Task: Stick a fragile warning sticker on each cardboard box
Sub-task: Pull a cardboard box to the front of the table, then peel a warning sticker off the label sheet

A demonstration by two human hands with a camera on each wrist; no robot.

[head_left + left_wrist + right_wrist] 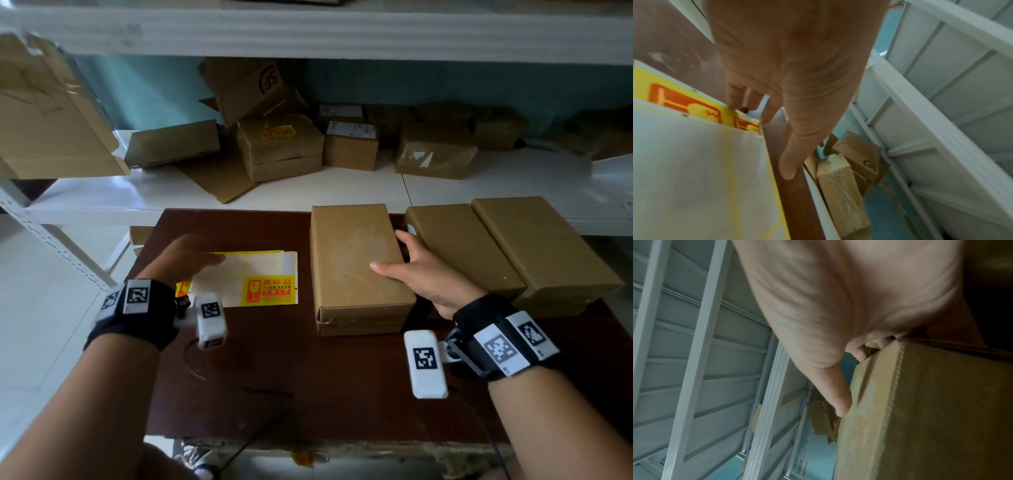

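A plain cardboard box (356,267) stands on the brown table (274,377), right of centre. My right hand (404,260) grips its right edge, thumb on the lid and fingers down the side; the right wrist view shows the hand (849,369) against the box (931,402). Two more plain boxes (459,246) (541,246) stand side by side to the right. A stack of sticker sheets (246,274) lies to the left, with one yellow and red fragile sticker (270,290) showing. My left hand (191,253) hovers over the sheets, fingertips (735,99) touching their far edge (694,162), thumb stretched free.
Behind the table runs a white shelf (479,185) with several cardboard boxes, one of them (279,147) bearing a yellow sticker. Flattened cardboard (51,113) leans at the upper left. A shelf post (51,240) slants down at the left.
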